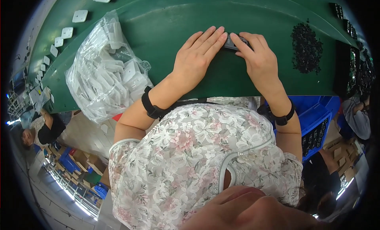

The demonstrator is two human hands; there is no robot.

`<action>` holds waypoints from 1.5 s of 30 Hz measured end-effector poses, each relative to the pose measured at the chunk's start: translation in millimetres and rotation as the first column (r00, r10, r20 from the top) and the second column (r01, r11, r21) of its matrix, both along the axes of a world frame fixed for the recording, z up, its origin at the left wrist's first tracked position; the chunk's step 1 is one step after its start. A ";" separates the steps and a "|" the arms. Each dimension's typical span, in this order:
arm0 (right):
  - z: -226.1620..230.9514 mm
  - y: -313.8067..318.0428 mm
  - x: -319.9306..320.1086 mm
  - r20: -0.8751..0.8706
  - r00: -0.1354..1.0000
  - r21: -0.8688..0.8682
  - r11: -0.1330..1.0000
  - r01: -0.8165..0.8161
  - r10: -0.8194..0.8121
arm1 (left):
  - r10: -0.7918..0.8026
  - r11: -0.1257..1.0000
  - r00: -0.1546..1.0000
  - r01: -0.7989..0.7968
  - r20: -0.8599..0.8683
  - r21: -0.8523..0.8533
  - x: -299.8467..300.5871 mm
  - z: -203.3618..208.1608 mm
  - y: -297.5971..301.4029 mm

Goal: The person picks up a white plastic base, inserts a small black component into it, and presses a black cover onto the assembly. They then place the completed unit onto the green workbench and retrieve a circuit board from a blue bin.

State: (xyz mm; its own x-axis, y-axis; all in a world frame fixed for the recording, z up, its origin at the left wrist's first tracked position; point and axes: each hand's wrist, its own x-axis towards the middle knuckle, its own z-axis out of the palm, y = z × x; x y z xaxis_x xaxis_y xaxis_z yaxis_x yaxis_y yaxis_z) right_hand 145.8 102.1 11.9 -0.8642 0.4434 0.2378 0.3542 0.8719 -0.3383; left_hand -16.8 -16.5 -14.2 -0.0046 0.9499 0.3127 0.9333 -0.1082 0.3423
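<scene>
Two hands [227,52] press one small dark part [232,44].

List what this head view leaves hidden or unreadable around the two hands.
- Small dark part: mostly covered by the left hand and right hand; its shape is unclear.
- Clear bag of white parts: glare and folds blur the pieces.
- Black pile: pieces too small to identify.
- Blue crate: cut by the right forearm and dark rim.

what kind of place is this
Probably a factory assembly line: a green conveyor belt carries white plates, with a clear bag of white parts and a pile of small black pieces.
</scene>
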 end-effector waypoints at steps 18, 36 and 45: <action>11.6 124.9 -11.5 -0.466 0.805 -0.664 0.747 -0.043 -0.368 | 0.124 0.991 0.702 -0.125 0.701 -0.050 8.1 16.8 33.3; -13.5 292.9 7.5 -0.080 0.933 -0.541 0.801 0.254 -0.350 | 0.743 0.652 0.599 -0.748 -0.298 0.122 -110.5 37.4 -96.1; 14.4 153.9 66.8 -0.323 0.775 -0.362 0.828 0.429 -0.543 | 0.678 0.735 0.684 -0.638 -0.269 0.230 -105.9 54.3 -98.8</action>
